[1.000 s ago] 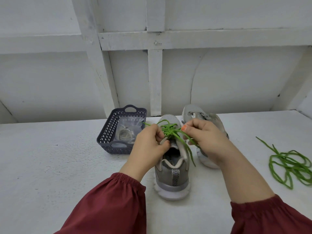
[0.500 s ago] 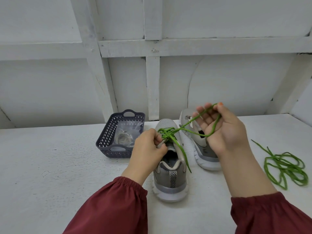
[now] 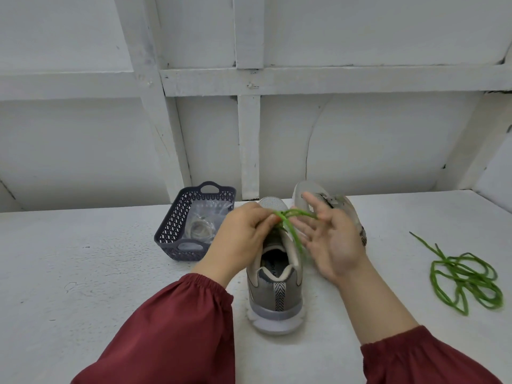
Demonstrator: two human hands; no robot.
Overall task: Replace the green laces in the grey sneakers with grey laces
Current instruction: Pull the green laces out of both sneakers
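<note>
Left hand (image 3: 243,234) pinches green lace (image 3: 297,241) on near sneaker (image 3: 274,299); right hand (image 3: 331,243) splayed; insole print (image 3: 273,266) illegible.

The near grey sneaker (image 3: 274,297) stands upright, heel toward the camera, its green lace (image 3: 296,241) partly threaded, strands lifted above the tongue. The second sneaker (image 3: 297,191) sits just behind, to the right. Far right lies a loose green lace (image 3: 465,275), tangled in loops. The grey laces (image 3: 201,227) sit coiled to the left.

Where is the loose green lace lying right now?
In the head view, the loose green lace lies heaped on the white table at far right, beyond the right hand and the farther grey sneaker, touching neither.
</note>
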